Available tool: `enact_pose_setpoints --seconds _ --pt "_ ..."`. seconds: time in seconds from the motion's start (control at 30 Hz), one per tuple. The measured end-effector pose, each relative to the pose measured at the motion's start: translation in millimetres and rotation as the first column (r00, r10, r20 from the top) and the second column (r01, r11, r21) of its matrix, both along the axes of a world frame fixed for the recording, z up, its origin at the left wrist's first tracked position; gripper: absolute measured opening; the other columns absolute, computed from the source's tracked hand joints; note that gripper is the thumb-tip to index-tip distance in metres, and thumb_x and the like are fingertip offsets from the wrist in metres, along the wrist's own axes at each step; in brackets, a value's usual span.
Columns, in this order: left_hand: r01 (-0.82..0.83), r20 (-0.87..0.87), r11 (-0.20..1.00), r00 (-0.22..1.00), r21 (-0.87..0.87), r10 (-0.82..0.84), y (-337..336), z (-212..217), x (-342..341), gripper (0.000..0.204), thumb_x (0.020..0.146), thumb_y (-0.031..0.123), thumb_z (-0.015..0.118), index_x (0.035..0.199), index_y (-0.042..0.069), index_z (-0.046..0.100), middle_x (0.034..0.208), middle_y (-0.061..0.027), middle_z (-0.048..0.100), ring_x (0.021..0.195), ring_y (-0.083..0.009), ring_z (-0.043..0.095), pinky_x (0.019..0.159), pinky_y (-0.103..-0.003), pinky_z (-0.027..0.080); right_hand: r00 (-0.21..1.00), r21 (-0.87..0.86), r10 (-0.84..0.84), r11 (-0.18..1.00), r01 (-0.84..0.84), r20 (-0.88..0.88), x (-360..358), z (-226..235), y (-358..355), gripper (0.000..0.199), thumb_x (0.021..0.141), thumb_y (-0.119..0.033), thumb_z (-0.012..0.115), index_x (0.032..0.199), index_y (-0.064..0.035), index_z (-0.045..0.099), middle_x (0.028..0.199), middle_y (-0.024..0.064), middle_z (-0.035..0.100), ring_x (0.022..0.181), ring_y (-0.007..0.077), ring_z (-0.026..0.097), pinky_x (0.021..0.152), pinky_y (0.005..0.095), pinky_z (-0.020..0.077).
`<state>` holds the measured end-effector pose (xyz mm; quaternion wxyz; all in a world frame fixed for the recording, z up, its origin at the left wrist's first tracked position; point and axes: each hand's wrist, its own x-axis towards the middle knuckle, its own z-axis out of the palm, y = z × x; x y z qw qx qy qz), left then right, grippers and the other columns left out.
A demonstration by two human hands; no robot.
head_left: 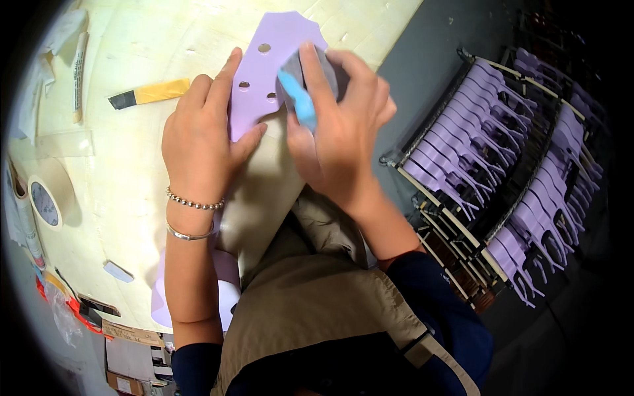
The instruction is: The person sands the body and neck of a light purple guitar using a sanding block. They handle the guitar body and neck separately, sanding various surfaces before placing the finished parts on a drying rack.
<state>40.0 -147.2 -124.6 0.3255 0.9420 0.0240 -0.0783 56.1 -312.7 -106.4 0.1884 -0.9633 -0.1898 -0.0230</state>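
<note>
A flat lavender panel with several round holes lies at the far middle of the pale worktable. My left hand holds its near left end: the fingers lie along the left edge and the thumb presses at the lower edge. In my right hand is a grey and light-blue sanding block, gripped between thumb and fingers against the panel's right edge. The block's underside is hidden. Beneath my left forearm, a curved lavender piece shows in part; whether it joins the panel I cannot tell.
A yellow-and-black flat tool lies left of my left hand. Farther left are a marker, a tape roll and a small pale block. Racks of forked lavender parts stand to the right, beyond the table edge.
</note>
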Motion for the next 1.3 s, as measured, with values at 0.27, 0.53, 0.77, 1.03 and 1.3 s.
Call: enact_pose_setpoints --seconds 0.27,0.53,0.77,1.03,1.3 --pt "0.001 -0.006 1.000 1.000 0.013 -0.001 0 -1 0 0.085 0.058 0.020 0.081 0.137 0.018 0.048 0.083 -0.0067 0.050 0.072 -0.0259 0.055 0.061 -0.035 0.047 0.996 0.065 0.008 0.998 -0.002 -0.089 -8 8 -14 0.073 0.059 -0.020 0.065 0.129 -0.0059 0.054 0.124 0.0160 0.045 0.105 0.0336 0.041 0.092 0.0457 0.0244" --pt "0.010 0.032 1.000 0.999 0.017 -0.010 1 -2 2 0.084 0.058 0.020 0.080 0.136 0.018 0.048 0.081 -0.0069 0.049 0.073 -0.0259 0.055 0.061 -0.036 0.047 0.997 0.076 0.039 0.997 -0.034 -0.070 12 5 -8 0.087 0.073 -0.071 0.057 0.135 -0.0115 0.047 0.120 0.0187 0.046 0.107 0.0363 0.042 0.096 0.0464 0.0230" --pt "-0.009 -0.019 1.000 1.000 0.029 0.010 -1 -1 2 0.083 0.057 0.011 0.074 0.136 0.019 0.049 0.081 -0.0068 0.049 0.076 -0.0256 0.055 0.062 -0.035 0.047 0.968 0.304 0.098 0.952 -0.024 -0.231 27 -2 -17 0.054 0.089 -0.047 0.054 0.128 -0.0088 0.051 0.107 0.0168 0.051 0.100 0.0303 0.049 0.091 0.0418 0.0331" --pt "-0.022 0.006 0.999 1.000 0.047 0.021 -2 -5 2 0.083 0.057 0.010 0.073 0.136 0.019 0.049 0.081 -0.0066 0.049 0.076 -0.0257 0.055 0.061 -0.035 0.047 0.881 0.657 -0.249 0.591 0.467 -0.403 35 -18 -1 0.046 0.071 -0.035 0.082 0.091 -0.0009 0.059 0.079 0.0066 0.058 0.072 0.0150 0.055 0.068 0.0287 0.0463" --pt "-0.016 0.001 1.000 1.000 0.016 0.016 0 -3 3 0.082 0.055 0.009 0.072 0.134 0.018 0.051 0.078 -0.0065 0.048 0.072 -0.0255 0.054 0.060 -0.035 0.046 0.946 0.533 -0.322 0.793 0.295 -0.045 33 -18 3 0.021 0.073 -0.020 0.079 0.074 -0.0058 0.064 0.077 0.0056 0.054 0.067 0.0196 0.054 0.064 0.0305 0.0452"
